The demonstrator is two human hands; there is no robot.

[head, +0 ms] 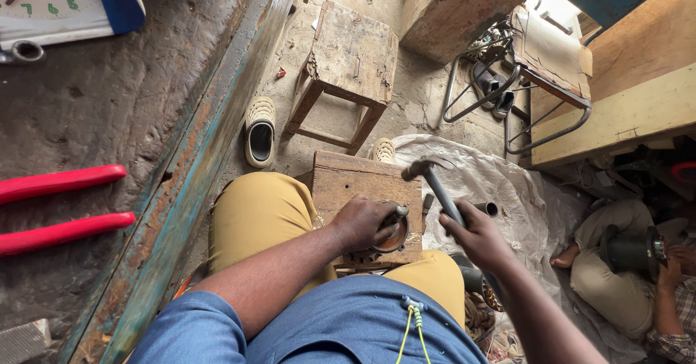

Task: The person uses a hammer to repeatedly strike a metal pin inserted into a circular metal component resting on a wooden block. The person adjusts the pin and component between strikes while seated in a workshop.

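My left hand (pixel 362 221) grips a round metal part (pixel 394 232) with a small pin or punch standing on it, resting on a worn wooden block (pixel 348 183) between my knees. My right hand (pixel 475 230) is closed around the handle of a hammer (pixel 433 178), whose head is raised above and slightly right of the round part. I sit with tan trousers and a blue shirt.
A wooden stool (pixel 348 59) stands ahead with beige sandals (pixel 259 130) beside it. To the left are a workbench edge (pixel 181 175) and red tool handles (pixel 61 204). Another person (pixel 638 277) sits on the floor at right holding a dark motor part. White sacking (pixel 507 183) covers the floor.
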